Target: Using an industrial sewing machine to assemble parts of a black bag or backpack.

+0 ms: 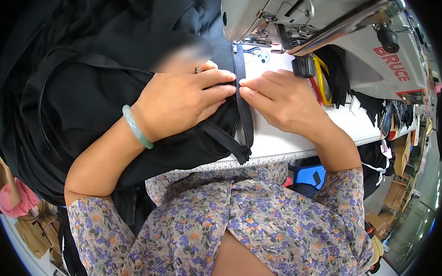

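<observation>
A black zipper (pixel 238 107) runs lengthwise along the right edge of a heap of black fabric (pixel 101 104). My left hand (pixel 172 98), with a pale green bangle at the wrist, lies over the cloth and pinches the zipper's left side. Facing it, my right hand (pixel 286 103) grips the right edge of the zipper tape between thumb and fingers. Both sets of fingertips nearly meet across the teeth. Beyond the hands, the zipper's far end reaches toward the needle area of a white sewing machine (pixel 366 67). Its near end lies by the table's front edge.
A white tabletop (pixel 273 140) has a measuring scale along its front edge. Yellow-handled scissors (pixel 322 79) and dark fabric pieces lie right of my right hand. Cardboard boxes (pixel 396 194) stand at the far right. Another person in pink (pixel 17 196) is at the left rim.
</observation>
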Tool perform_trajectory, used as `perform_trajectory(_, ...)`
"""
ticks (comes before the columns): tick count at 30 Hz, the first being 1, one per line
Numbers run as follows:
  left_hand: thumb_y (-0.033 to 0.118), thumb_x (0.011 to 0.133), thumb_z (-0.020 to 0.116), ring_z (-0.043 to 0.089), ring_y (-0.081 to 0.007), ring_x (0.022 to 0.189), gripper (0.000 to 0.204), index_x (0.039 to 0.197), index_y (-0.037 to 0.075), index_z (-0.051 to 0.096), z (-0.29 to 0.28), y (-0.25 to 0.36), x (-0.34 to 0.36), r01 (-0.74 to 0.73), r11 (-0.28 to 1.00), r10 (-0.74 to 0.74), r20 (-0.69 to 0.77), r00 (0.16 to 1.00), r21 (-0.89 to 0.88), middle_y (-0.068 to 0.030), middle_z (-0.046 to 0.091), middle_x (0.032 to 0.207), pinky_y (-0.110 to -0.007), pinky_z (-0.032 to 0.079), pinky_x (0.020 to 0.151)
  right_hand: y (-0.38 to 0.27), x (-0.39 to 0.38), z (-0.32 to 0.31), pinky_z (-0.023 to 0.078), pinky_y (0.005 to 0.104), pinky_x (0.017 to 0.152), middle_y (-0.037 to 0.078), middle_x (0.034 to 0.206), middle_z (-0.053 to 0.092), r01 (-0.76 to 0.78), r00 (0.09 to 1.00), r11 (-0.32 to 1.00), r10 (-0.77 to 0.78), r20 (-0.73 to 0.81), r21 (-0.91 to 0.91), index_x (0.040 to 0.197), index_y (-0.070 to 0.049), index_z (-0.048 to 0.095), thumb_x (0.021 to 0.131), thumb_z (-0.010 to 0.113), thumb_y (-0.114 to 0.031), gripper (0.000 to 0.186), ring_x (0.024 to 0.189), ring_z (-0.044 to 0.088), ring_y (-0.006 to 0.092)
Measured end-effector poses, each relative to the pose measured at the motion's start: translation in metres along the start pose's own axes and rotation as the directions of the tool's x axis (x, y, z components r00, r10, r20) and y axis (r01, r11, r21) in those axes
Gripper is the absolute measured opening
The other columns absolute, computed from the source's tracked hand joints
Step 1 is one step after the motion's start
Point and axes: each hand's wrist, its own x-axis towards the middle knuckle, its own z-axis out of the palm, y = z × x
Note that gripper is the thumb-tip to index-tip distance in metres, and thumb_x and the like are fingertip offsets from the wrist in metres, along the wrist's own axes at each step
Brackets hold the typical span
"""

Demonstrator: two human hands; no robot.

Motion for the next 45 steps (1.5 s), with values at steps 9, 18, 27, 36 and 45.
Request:
perform_trajectory(9, 0.022, 0.084, 0.064, 0.055, -0.0181, 0.099, 0.026, 0.107, 0.010, 0.068, 0.009, 0.001, 0.008, -0.010, 1.000, 0.009, -0.074, 0.997, -0.002, 0.0023, 0.064, 0.113, -0.034, 0.043, 0.094, -0.001, -0.001, 0.000, 0.051, 0.0330, 0.057, 0.004, 0.088, 0.064, -0.052, 0.998, 0.999, 0.052, 0.031, -0.003, 0.090, -0.005, 0.063, 0.073, 0.064, -0.007, 0.017, 0.071, 0.064, 0.0212)
perform_trajectory(18, 0.020, 0.081, 0.066, 0.057, -0.0193, 0.095, 0.013, 0.085, 0.010, 0.072, 0.015, -0.013, 0.014, -0.073, 0.993, 0.060, -0.137, 0.989, -0.090, 0.0010, 0.061, 0.104, -0.032, 0.048, 0.084, -0.001, -0.003, -0.001, 0.051, 0.0333, 0.059, 0.003, 0.090, 0.065, -0.043, 0.998, 0.996, 0.040, 0.049, 0.076, 0.090, -0.006, 0.062, 0.073, 0.066, -0.006, 0.017, 0.073, 0.064, 0.0217)
perform_trajectory(27, 0.019, 0.078, 0.067, 0.052, -0.0191, 0.102, 0.006, 0.083, 0.016, 0.067, 0.015, -0.045, 0.036, -0.155, 0.987, 0.160, -0.129, 0.979, 0.050, 0.0026, 0.056, 0.096, -0.033, 0.042, 0.090, 0.026, -0.006, 0.025, 0.046, 0.0319, 0.080, 0.002, 0.104, 0.058, -0.424, 0.900, 0.874, 0.380, 0.212, 0.238, 0.108, -0.013, 0.056, 0.077, 0.066, -0.005, 0.033, 0.093, 0.059, 0.0219)
perform_trajectory(36, 0.015, 0.082, 0.059, 0.057, -0.0175, 0.088, 0.019, 0.098, 0.010, 0.068, 0.005, -0.026, 0.027, -0.198, 0.979, 0.198, 0.003, 0.980, 0.042, -0.0001, 0.055, 0.093, -0.030, 0.050, 0.074, 0.027, -0.005, 0.017, 0.053, 0.0301, 0.073, 0.004, 0.085, 0.069, -0.540, 0.804, 0.807, 0.578, -0.139, 0.239, 0.092, -0.013, 0.070, 0.080, 0.065, -0.003, 0.016, 0.080, 0.068, 0.0196)
perform_trajectory(45, 0.012, 0.084, 0.060, 0.061, -0.0199, 0.080, 0.015, 0.095, 0.010, 0.069, 0.000, -0.030, 0.028, -0.158, 0.984, 0.160, 0.010, 0.987, -0.076, -0.0017, 0.059, 0.094, -0.032, 0.053, 0.069, 0.022, -0.018, 0.026, 0.049, 0.0315, 0.077, 0.002, 0.097, 0.065, -0.354, 0.925, 0.866, 0.380, -0.004, 0.354, 0.101, -0.010, 0.065, 0.073, 0.066, 0.002, 0.031, 0.086, 0.063, 0.0200)
